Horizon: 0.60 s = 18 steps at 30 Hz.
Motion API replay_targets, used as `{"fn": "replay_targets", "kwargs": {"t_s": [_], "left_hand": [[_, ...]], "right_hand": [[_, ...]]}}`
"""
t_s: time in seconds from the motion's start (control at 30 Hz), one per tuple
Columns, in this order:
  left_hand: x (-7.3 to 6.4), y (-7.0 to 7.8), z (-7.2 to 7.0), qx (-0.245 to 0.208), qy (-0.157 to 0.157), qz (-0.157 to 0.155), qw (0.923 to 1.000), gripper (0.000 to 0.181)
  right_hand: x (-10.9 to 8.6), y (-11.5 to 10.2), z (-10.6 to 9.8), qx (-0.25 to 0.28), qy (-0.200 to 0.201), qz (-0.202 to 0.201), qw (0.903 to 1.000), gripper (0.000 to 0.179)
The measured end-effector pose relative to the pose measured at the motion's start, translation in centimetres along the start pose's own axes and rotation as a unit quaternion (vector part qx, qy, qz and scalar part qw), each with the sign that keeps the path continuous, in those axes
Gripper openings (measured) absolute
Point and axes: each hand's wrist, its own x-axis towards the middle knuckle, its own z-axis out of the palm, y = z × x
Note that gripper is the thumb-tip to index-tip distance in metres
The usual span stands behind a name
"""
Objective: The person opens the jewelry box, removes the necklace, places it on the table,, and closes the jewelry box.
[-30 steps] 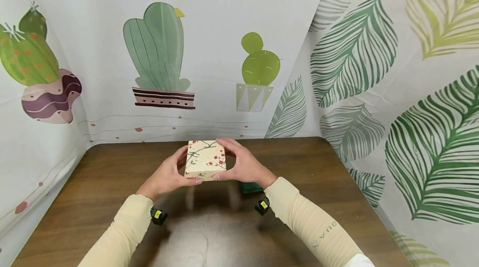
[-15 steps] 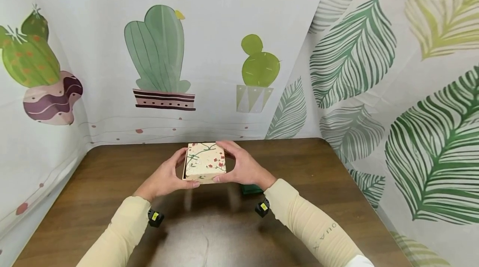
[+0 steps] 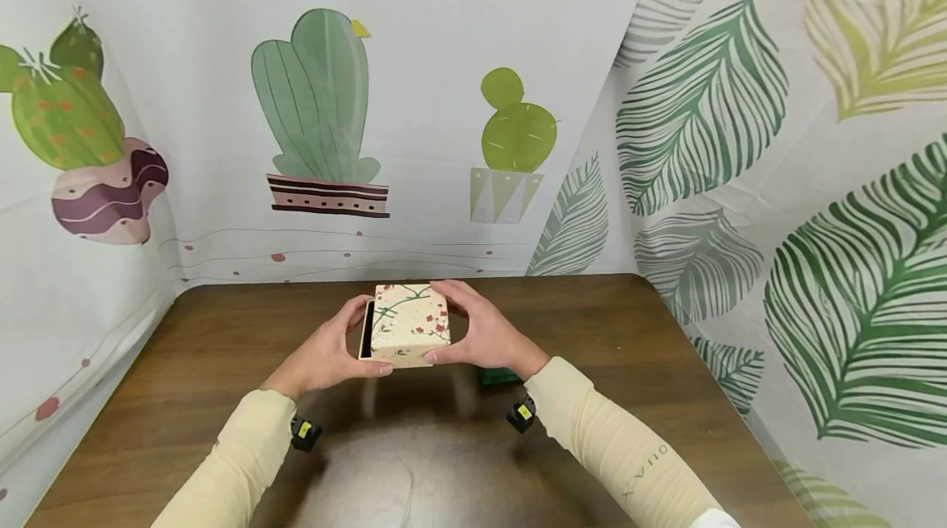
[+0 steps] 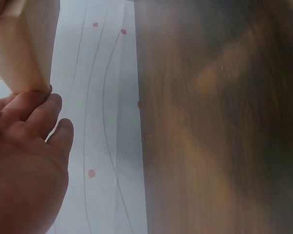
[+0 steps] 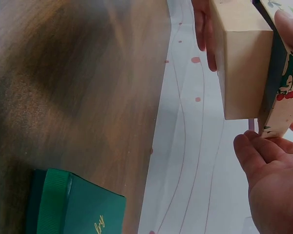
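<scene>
A small cream gift box, its lid [image 3: 410,318] printed with red blossoms and green stems, is held up between both hands over the table. My left hand [image 3: 325,355] grips the plain cream base [image 5: 244,73] from the left. From the right, my right hand [image 3: 488,335] holds the printed lid between thumb and fingers. Lid and base stand offset, and a dark strip of the inside shows along the left edge. In the right wrist view a dark gap separates the two parts. The left wrist view shows the left fingers [image 4: 44,112] curled at the base's lower edge.
A green box [image 5: 88,207] with gold lettering sits on the brown wooden table [image 3: 636,429], partly hidden by the right wrist in the head view. Behind the table hangs a white cloth [image 3: 422,59] printed with cacti; a leaf print covers the right side.
The box was closed a second ago. The lid has shifted right against the base, and a dark gap has widened at the left. Both hands have lowered slightly.
</scene>
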Motion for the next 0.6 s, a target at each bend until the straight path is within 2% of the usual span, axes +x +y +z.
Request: {"fn": "replay_targets", "kwargs": {"t_s": [0.3, 0.6], "left_hand": [[-0.5, -0.8, -0.1, 0.002, 0.001, 0.016, 0.9999, 0.106], [-0.9, -1.4, -0.4, 0.003, 0.007, 0.027, 0.9996, 0.107]], "right_hand": [[-0.5, 0.1, 0.1, -0.014, 0.003, 0.011, 0.9998, 0.103], [-1.0, 0.2, -0.1, -0.025, 0.002, 0.02, 0.9995, 0.105]]}}
